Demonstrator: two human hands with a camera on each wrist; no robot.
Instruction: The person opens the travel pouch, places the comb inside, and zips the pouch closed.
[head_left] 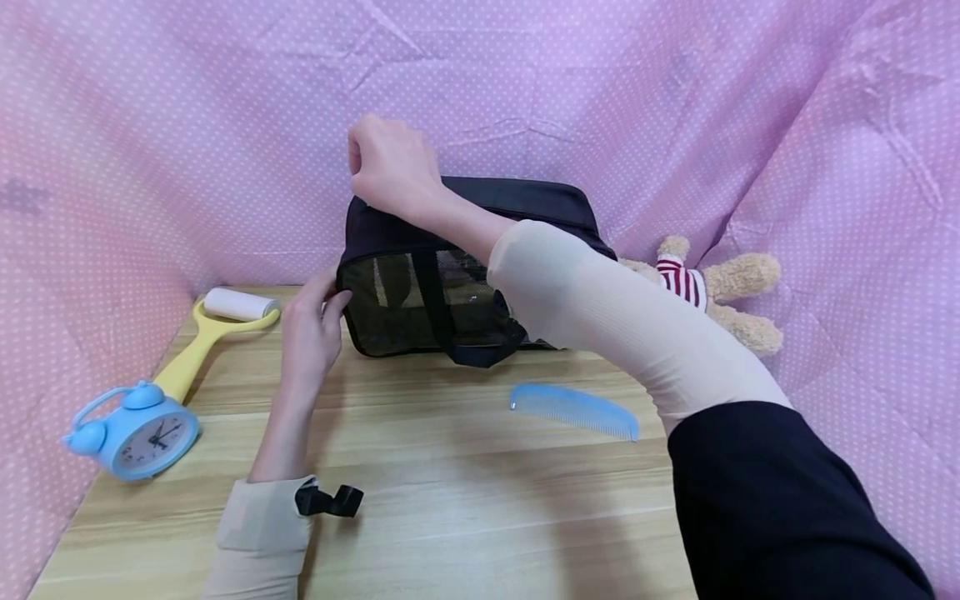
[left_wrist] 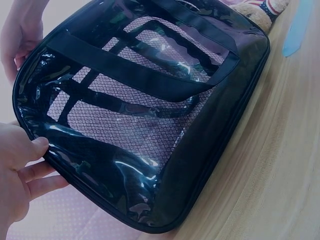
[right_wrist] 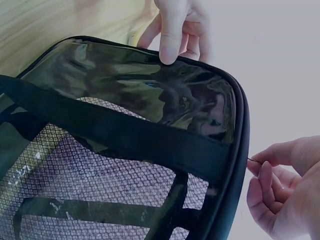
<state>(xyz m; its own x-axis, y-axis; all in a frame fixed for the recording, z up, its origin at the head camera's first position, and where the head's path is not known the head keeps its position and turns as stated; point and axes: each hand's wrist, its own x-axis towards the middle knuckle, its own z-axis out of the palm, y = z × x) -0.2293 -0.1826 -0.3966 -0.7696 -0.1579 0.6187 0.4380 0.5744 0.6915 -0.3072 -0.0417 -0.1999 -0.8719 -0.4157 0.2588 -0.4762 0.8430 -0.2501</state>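
A black bag [head_left: 472, 292] with a clear front panel, mesh and a dark strap handle [head_left: 431, 296] stands at the back of the wooden table. My left hand [head_left: 311, 329] grips its left edge, thumb on the front panel and fingers behind, as the left wrist view also shows. Reaching across the bag, my right hand [head_left: 397, 167] is over its top left corner with fingers curled. In the right wrist view those fingers pinch a small thin tab [right_wrist: 255, 160] at the bag's edge, perhaps a zipper pull; most of it is hidden.
A blue comb [head_left: 573, 410] lies in front of the bag. On the left are a yellow-handled lint roller [head_left: 191, 358] and a blue alarm clock [head_left: 153, 437]. A plush toy [head_left: 738, 279] in a striped top lies right. Pink dotted cloth [head_left: 675, 100] hangs behind.
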